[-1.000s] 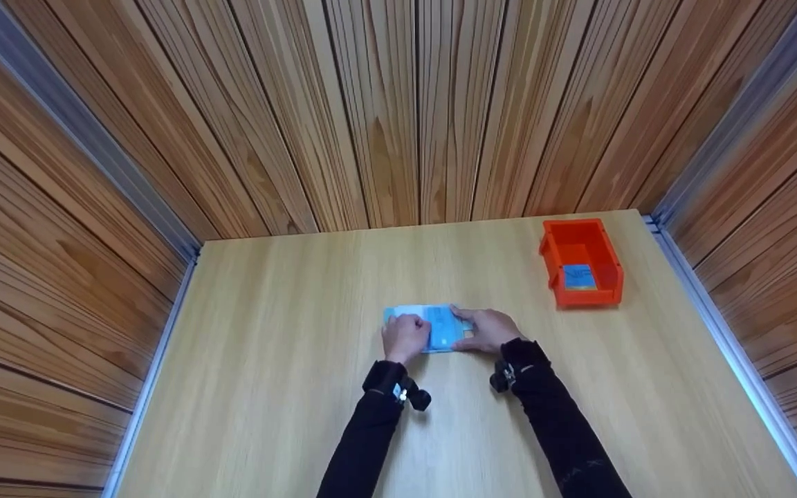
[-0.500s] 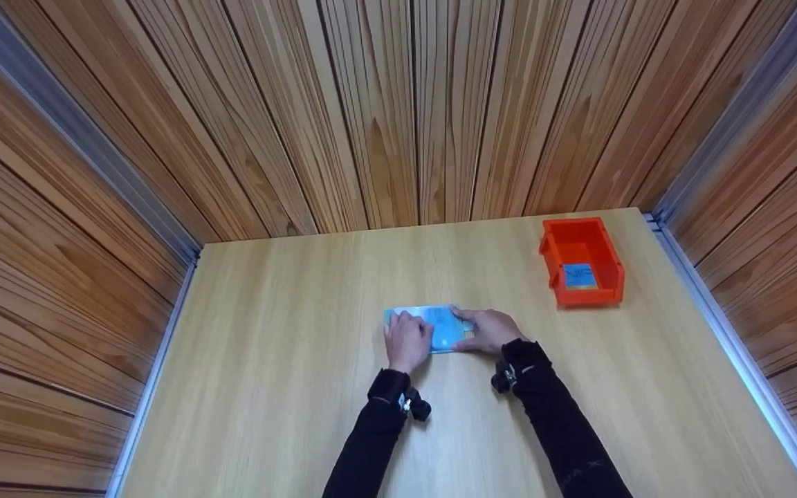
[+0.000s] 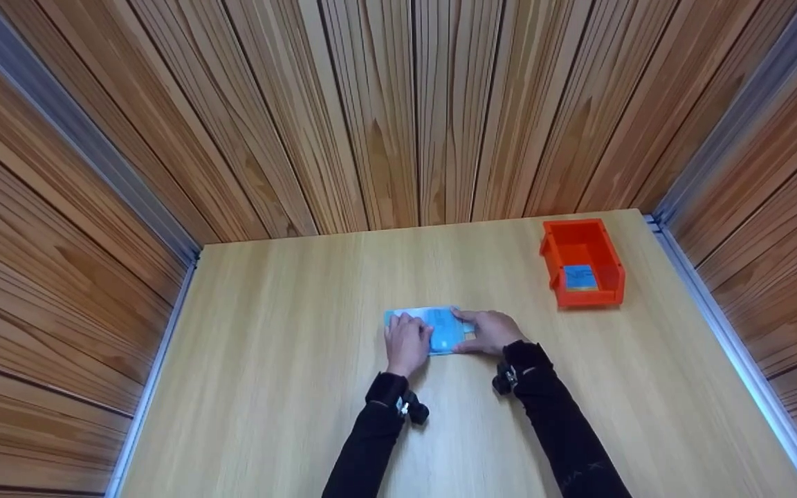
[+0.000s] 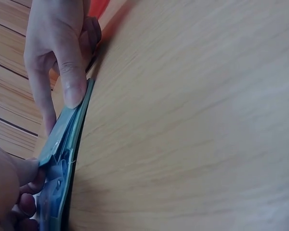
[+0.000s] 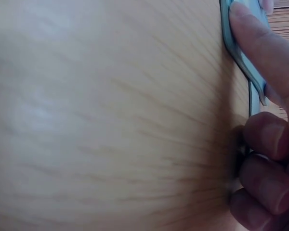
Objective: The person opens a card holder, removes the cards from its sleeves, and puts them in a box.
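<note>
A flat light-blue packet (image 3: 445, 333) lies on the table between both hands in the head view. My left hand (image 3: 407, 344) lies over its left part, fingers bent. The left wrist view shows the fingertips (image 4: 32, 174) at the edge of a raised teal flap (image 4: 60, 132), with bluish clear material (image 4: 54, 190) inside the fold. My right hand (image 3: 492, 332) grips the packet's right end, thumb on the near edge and index finger on the far one. In the right wrist view that thumb (image 5: 260, 41) lies along the teal edge (image 5: 235, 55), the other fingers curled below.
An orange-red bin (image 3: 582, 242) stands at the back right of the wooden table (image 3: 267, 360), holding a blue flat piece (image 3: 580, 277). Wood-panelled walls (image 3: 398, 117) enclose the back and sides, with metal rails (image 3: 153, 366) along the table's sides.
My left hand has turned slightly and its fingers have spread forward over the packet from a tighter curl. My right hand keeps its hold; bin and packet stay nearly in place.
</note>
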A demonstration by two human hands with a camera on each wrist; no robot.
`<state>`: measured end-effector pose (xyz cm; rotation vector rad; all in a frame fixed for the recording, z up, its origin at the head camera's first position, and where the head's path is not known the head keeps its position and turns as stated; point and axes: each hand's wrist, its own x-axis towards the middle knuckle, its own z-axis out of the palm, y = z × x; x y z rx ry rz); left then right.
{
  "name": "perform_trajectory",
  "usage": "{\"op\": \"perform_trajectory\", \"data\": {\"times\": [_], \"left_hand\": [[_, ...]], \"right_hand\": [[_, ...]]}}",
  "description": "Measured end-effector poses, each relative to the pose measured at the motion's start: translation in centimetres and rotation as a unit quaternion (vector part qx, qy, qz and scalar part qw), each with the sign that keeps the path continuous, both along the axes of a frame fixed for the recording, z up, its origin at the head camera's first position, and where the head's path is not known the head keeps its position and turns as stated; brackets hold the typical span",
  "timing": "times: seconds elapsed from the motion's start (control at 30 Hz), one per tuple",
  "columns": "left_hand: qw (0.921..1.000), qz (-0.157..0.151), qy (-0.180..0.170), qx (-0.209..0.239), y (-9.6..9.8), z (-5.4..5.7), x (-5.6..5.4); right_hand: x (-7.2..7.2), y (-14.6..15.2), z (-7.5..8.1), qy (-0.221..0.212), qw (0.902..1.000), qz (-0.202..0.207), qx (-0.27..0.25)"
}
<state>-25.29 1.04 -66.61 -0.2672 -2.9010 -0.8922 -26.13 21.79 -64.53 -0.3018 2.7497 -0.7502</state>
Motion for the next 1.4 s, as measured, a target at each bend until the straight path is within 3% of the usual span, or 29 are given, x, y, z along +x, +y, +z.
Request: {"op": "perform_trajectory", "data": {"times": [0.23,0.83,1.03,1.4], "left_hand": [[0.9993,0.001,-0.036,0.003,-0.6,0.2,-0.2],[0.9974,0.029,-0.051,0.042,-5.4,2.4,0.2],[0.9957,0.026,-0.045,0.077,-7.2,3.2,0.2],[0.9934,0.029,-0.049,0.099,-7.9,3.1,0.4]], "right_hand": [[0.0,-0.3,0.1,-0.002,1.0,0.001,-0.003],[-0.1,0.2,-0.5,-0.001,0.9999,0.011,-0.004],[-0.2,0.3,-0.5,0.002,0.9999,0.01,-0.002],[0.0,0.2,-0.2,-0.012,0.9999,-0.001,-0.001]]}}
